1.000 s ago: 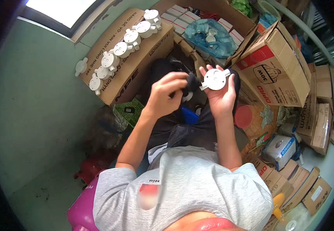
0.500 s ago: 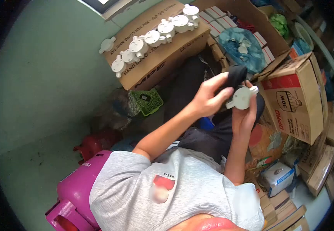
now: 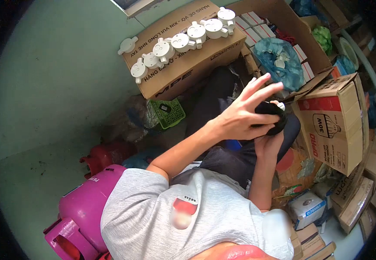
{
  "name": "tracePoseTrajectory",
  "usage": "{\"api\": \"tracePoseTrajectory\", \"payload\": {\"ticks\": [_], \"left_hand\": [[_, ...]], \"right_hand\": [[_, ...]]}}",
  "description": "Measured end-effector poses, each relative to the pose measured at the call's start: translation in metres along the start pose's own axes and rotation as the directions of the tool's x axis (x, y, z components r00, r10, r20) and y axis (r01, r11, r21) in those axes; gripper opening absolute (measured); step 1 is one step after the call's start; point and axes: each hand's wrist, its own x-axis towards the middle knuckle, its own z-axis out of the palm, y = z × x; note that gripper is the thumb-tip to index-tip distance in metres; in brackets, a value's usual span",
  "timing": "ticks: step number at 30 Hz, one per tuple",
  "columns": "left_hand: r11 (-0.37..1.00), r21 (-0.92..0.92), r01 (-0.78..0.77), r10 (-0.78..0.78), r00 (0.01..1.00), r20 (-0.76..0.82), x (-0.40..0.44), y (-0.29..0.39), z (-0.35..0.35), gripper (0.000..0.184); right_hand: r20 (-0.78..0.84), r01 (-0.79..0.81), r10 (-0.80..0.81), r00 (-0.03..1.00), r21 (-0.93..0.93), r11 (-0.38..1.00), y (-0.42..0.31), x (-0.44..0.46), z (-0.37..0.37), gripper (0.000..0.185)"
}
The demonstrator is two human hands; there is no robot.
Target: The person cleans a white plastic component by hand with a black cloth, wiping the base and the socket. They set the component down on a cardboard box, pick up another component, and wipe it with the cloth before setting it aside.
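My left hand [image 3: 244, 115] holds a black cloth [image 3: 276, 126] between its lower fingers, with two other fingers raised. The cloth lies over a round white conduit junction box in my right hand [image 3: 269, 144]. Only a small part of the white junction box [image 3: 280, 105] shows past the cloth. Above my hands, several similar white junction boxes [image 3: 180, 41] stand in a line along a brown carton [image 3: 188, 78], and another white junction box [image 3: 128, 45] lies apart from the line near the wall.
A blue plastic bag [image 3: 293, 71] with white pieces sits in an open carton at upper right. The 30W bulb carton [image 3: 332, 125] stands right of my knee. A green basket [image 3: 167, 113] is left of my legs, and a pink gas cylinder [image 3: 86, 208] is by my left side.
My left hand has brought the black cloth down onto the junction box, which it now mostly covers. Two left fingers have lifted. The whole view has shifted slightly.
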Motion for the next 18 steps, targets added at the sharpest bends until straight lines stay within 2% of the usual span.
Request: {"api": "tracePoseTrajectory", "payload": {"ticks": [2, 3, 4, 5, 6, 7, 8, 9, 10, 12, 13, 14, 16, 18], "left_hand": [[0.996, -0.081, 0.033, -0.026, 0.996, 0.091, -0.001, -0.01, -0.003, 0.033], [0.997, -0.06, 0.048, -0.036, 0.98, 0.195, -0.003, -0.013, -0.007, 0.034], [0.996, -0.038, 0.076, -0.069, 0.984, 0.163, -0.001, -0.007, -0.012, 0.028], [0.984, -0.05, 0.17, -0.159, 0.972, 0.171, -0.009, -0.005, -0.016, 0.024], [0.964, -0.062, 0.26, -0.245, 0.952, 0.181, -0.015, -0.005, -0.018, 0.019], [0.965, -0.062, 0.255, -0.24, 0.953, 0.182, -0.012, -0.004, -0.017, 0.019], [0.982, -0.033, 0.187, -0.184, 0.981, 0.069, -0.008, -0.002, -0.017, 0.016], [0.992, 0.005, 0.122, -0.122, 0.992, -0.044, -0.005, 0.0, -0.016, 0.013], [0.992, 0.006, 0.123, -0.122, 0.992, -0.043, -0.005, 0.003, -0.01, 0.013], [0.996, 0.093, -0.016, 0.01, 0.998, 0.061, -0.005, 0.011, 0.004, 0.015], [0.995, 0.101, -0.011, 0.0, 0.994, 0.108, -0.011, 0.01, 0.002, 0.017], [0.997, 0.045, 0.057, -0.063, 0.988, 0.14, -0.018, 0.004, -0.004, 0.016], [0.986, 0.134, 0.102, -0.122, 0.982, 0.146, -0.026, -0.014, -0.018, 0.014], [0.965, 0.164, 0.204, -0.209, 0.978, 0.012, -0.036, -0.022, -0.027, 0.012]], "right_hand": [[-0.128, 0.019, -0.03, 0.991, -0.09, 0.996, -0.01, 0.003, 0.006, 0.043], [-0.066, 0.075, -0.087, 0.994, -0.169, 0.983, -0.02, 0.005, 0.011, 0.043], [0.001, 0.134, -0.138, 0.99, -0.243, 0.961, -0.029, 0.007, 0.018, 0.043], [-0.009, 0.162, -0.168, 0.986, -0.218, 0.963, -0.031, 0.012, 0.021, 0.04], [0.096, 0.232, -0.217, 0.971, -0.205, 0.951, -0.036, 0.013, 0.025, 0.036], [0.035, 0.265, -0.263, 0.964, -0.18, 0.947, -0.037, 0.016, 0.029, 0.036], [-0.027, 0.298, -0.306, 0.952, -0.157, 0.942, -0.037, 0.017, 0.032, 0.035], [-0.01, 0.289, -0.295, 0.955, -0.173, 0.941, -0.037, 0.016, 0.032, 0.037], [-0.011, 0.289, -0.295, 0.956, -0.171, 0.942, -0.033, 0.015, 0.029, 0.037], [0.017, 0.256, -0.256, 0.966, -0.134, 0.957, -0.018, 0.012, 0.023, 0.038], [0.103, 0.254, -0.241, 0.965, -0.135, 0.958, -0.022, 0.009, 0.037, 0.039], [0.081, 0.264, -0.254, 0.964, -0.16, 0.951, -0.026, 0.015, 0.03, 0.042], [0.003, 0.25, -0.25, 0.968, 0.015, 0.968, -0.032, 0.022, 0.017, 0.046], [0.0, 0.215, -0.215, 0.977, 0.091, 0.972, -0.041, 0.027, 0.004, 0.046]]}}
